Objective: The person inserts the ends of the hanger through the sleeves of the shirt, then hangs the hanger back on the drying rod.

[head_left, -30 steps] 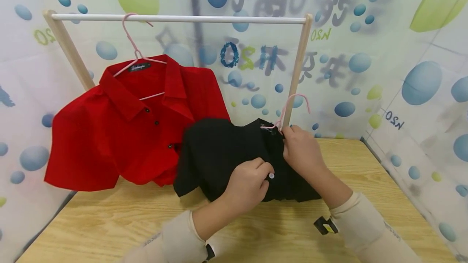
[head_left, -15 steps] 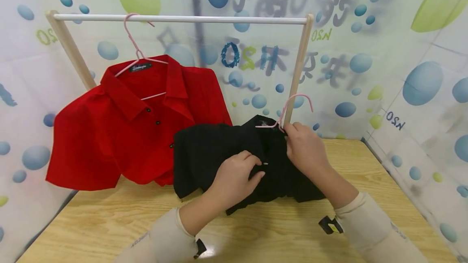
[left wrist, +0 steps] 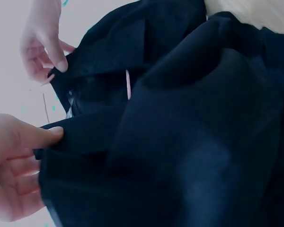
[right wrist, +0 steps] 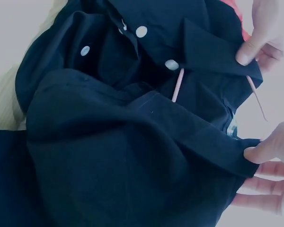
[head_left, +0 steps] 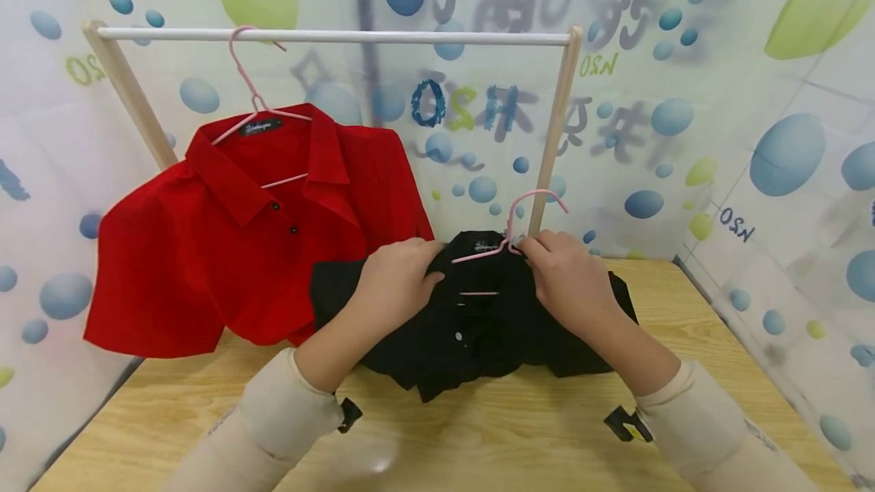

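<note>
A black shirt (head_left: 437, 348) with white buttons hangs between my two hands, just over the table. My left hand (head_left: 398, 275) pinches its collar on the left side, thumb on top of the cloth in the left wrist view. On the other side of the neck, my right hand (head_left: 570, 279) pinches the collar with thumb and fingers. A pink hanger (head_left: 509, 230) sits inside the neckline, its hook rising above the collar. Its lower bar shows in the shirt's opening, and the hanger's right arm is hidden by the right hand and cloth.
A red shirt (head_left: 273, 249) on another pink hanger (head_left: 249, 82) hangs from the white rail (head_left: 410, 37) of a rack with wooden posts (head_left: 557, 120). The rack stands at the back of the wooden table (head_left: 478, 439), before a patterned wall covering.
My left hand has gone from the button front up and left to the collar. The hanger and neckline have shifted slightly left and down; my right hand keeps its grip.
</note>
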`<state>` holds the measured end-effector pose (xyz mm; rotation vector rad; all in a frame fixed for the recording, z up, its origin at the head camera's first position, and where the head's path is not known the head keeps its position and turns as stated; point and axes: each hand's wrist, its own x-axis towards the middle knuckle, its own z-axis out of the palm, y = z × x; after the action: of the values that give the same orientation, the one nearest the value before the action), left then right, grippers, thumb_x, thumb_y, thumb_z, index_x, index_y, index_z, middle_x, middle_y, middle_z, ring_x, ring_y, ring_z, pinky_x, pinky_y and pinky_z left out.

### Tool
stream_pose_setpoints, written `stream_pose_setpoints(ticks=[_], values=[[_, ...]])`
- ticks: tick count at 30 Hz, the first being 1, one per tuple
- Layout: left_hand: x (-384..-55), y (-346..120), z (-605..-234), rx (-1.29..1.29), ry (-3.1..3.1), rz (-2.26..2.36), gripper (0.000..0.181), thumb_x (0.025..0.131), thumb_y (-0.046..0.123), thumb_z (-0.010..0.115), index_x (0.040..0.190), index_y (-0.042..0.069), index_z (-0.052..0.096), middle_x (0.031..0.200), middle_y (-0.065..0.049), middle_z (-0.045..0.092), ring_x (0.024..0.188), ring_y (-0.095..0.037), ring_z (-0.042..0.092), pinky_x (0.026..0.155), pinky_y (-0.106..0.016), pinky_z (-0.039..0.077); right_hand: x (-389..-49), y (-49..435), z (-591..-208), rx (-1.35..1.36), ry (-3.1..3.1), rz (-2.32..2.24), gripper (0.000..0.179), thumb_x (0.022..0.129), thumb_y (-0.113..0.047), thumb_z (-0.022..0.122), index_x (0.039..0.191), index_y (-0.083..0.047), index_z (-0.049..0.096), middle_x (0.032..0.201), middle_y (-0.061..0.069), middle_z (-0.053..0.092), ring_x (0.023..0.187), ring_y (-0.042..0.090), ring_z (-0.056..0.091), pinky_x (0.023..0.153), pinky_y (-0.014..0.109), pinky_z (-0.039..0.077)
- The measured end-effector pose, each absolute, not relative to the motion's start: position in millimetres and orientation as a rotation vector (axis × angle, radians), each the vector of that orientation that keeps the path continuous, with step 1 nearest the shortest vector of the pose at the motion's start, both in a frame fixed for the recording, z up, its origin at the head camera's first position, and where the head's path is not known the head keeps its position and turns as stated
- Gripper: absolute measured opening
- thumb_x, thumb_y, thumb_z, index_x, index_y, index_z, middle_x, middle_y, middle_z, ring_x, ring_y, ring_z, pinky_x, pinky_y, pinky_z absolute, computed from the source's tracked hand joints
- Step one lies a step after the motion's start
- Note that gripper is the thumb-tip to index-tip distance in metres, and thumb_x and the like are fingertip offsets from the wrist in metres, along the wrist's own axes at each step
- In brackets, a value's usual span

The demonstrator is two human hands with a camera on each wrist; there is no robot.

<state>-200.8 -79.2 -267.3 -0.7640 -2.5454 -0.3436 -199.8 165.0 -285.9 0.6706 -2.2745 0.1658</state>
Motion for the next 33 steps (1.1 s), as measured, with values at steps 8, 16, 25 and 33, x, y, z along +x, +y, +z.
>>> stream_pose_setpoints(ticks=[8,16,25,33], values=[[-201.4,-88.4,-264.4,-0.868,-2.575,-0.162,0.021,0.082,0.006,0.077,0.102,0.011,0.073,0.092,-0.005,0.073,0.069,-0.019,0.064,0.059,-0.032,0.054,-194.2,168.6,-281.2,0.726,-2.269,0.198,0.018,0.084,-0.003,0.074,0.100,-0.008,0.069,0.089,0.009,0.066,0.073,0.028,0.058,0.043,0.037,0.048],[-205.1,-90.1,-265.0,-0.903,-2.541,-0.146,0.018,0.083,0.006,0.076,0.100,0.009,0.070,0.085,-0.005,0.071,0.061,-0.017,0.059,0.054,-0.030,0.052,-195.7,168.3,-274.1,0.860,-2.297,0.290,0.020,0.081,-0.002,0.076,0.099,-0.009,0.069,0.092,0.007,0.069,0.083,0.027,0.064,0.060,0.040,0.056],[-205.8,-97.0,-264.7,-0.808,-2.582,-0.177,0.027,0.084,0.005,0.073,0.110,0.006,0.067,0.090,-0.008,0.071,0.065,-0.020,0.061,0.056,-0.029,0.052,-202.1,183.8,-263.2,0.932,-2.504,0.338,0.024,0.086,0.000,0.071,0.110,-0.001,0.069,0.100,0.014,0.071,0.089,0.030,0.068,0.076,0.045,0.056],[-211.2,-112.2,-261.2,-0.839,-2.596,-0.432,0.025,0.085,0.010,0.075,0.109,0.010,0.071,0.099,-0.006,0.072,0.080,-0.022,0.065,0.068,-0.037,0.054,-203.3,193.6,-262.9,0.909,-2.551,0.296,0.022,0.087,0.001,0.069,0.108,-0.002,0.068,0.098,0.012,0.071,0.086,0.028,0.068,0.072,0.045,0.056]])
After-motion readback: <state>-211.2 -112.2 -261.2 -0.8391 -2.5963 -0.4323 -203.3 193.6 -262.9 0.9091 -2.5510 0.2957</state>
